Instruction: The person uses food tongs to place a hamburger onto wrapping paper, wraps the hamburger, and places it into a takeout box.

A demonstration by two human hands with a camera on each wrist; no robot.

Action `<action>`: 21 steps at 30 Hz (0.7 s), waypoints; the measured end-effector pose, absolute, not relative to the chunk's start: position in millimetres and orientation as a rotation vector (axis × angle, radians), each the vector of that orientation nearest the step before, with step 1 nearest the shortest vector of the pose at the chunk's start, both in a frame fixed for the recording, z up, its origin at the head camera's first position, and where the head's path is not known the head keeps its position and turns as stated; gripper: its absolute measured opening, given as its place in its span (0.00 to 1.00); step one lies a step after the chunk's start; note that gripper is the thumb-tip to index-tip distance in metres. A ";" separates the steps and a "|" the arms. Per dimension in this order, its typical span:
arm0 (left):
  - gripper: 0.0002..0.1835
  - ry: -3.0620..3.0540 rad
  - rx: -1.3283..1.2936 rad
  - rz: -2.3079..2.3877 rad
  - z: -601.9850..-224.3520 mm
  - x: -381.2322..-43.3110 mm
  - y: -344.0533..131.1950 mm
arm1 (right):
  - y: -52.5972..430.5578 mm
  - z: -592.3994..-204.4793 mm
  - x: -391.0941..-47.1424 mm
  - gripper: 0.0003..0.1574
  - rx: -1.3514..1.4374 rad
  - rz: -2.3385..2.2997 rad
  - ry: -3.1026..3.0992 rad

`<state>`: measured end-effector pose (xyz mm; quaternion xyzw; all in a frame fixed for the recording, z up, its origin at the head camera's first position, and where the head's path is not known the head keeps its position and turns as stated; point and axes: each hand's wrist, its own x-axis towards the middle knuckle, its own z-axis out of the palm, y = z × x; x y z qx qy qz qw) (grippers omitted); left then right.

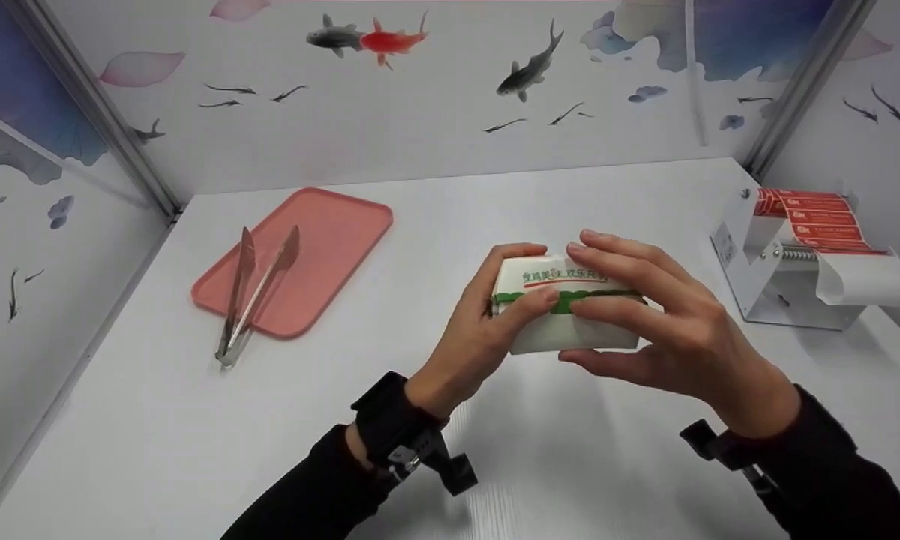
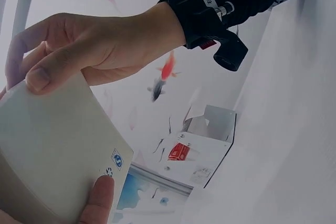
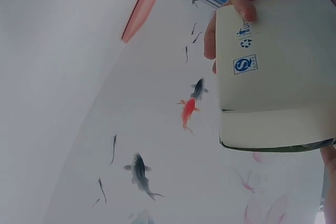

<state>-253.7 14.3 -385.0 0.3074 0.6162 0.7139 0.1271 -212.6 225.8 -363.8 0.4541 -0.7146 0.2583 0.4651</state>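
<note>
Between both hands is a small white cardboard food box with a green band and printed characters. My left hand grips its left end, with the thumb over the green band. On the right side, my right hand holds the box with fingers over the top and front and the thumb beneath the lower edge. Its plain underside faces the right wrist view and carries small blue printed marks. The left wrist view shows the pale face of the box with fingers at two of its edges.
A pink tray lies at the back left of the white table. Metal tongs rest partly on it, their hinged end over its near edge. At the right stands a label dispenser with a red label roll. Printed panels enclose the table.
</note>
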 end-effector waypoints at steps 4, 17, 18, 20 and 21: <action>0.28 1.785 0.919 2.085 -384.0 -253.5 13.7 | 225.2 -363.1 -213.9 0.20 1.137 0.685 -1.705; 0.43 2.065 1.376 1.901 -382.9 -256.7 5.7 | 224.5 -351.2 -210.6 0.18 1.170 0.797 -1.579; 0.45 2.044 1.442 1.884 -383.0 -257.3 5.1 | 224.8 -350.9 -210.3 0.18 1.176 0.806 -1.575; 0.50 1.971 1.567 1.855 -383.3 -257.9 5.1 | 225.6 -351.1 -209.7 0.19 1.192 0.836 -1.567; 0.52 1.941 1.617 1.839 -383.3 -258.0 5.8 | 226.2 -351.4 -209.3 0.20 1.195 0.852 -1.563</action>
